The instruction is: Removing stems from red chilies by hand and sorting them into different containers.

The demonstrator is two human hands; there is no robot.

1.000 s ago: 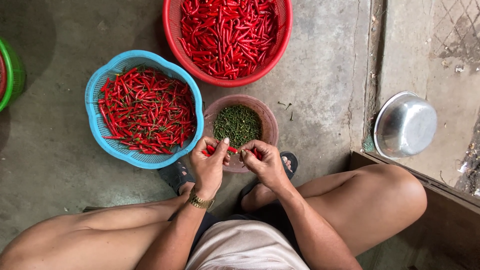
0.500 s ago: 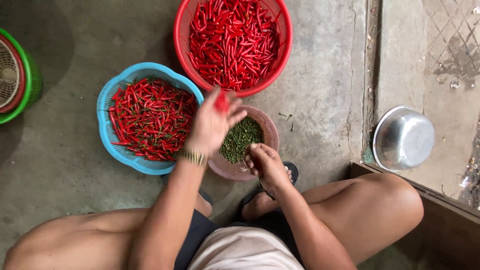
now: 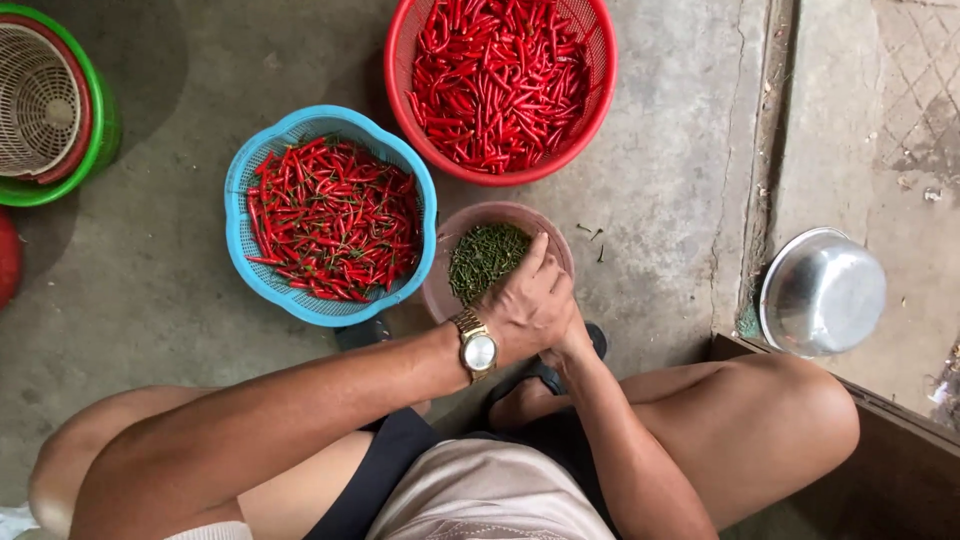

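Note:
My left hand [image 3: 525,300], with a gold wristwatch [image 3: 478,350] on its wrist, rests over the near edge of a brown bowl [image 3: 500,208] holding green chili stems [image 3: 485,260]. It lies on top of my right hand [image 3: 575,338], which is mostly hidden beneath it. No chili shows between the fingers. A blue basket [image 3: 240,200] of red chilies [image 3: 330,220] sits to the left of the bowl. Beyond the bowl stands a red basket [image 3: 400,90] with more red chilies [image 3: 500,80].
An upturned metal bowl [image 3: 822,292] sits at the right by a concrete step. A green basket [image 3: 100,130] with a beige basket [image 3: 40,100] nested inside stands at the far left. My bare knees and a sandalled foot [image 3: 540,375] are below the bowl.
My left hand, which held a red chili up toward the red basket, has come back down onto my right hand at the brown bowl. The view has shifted right.

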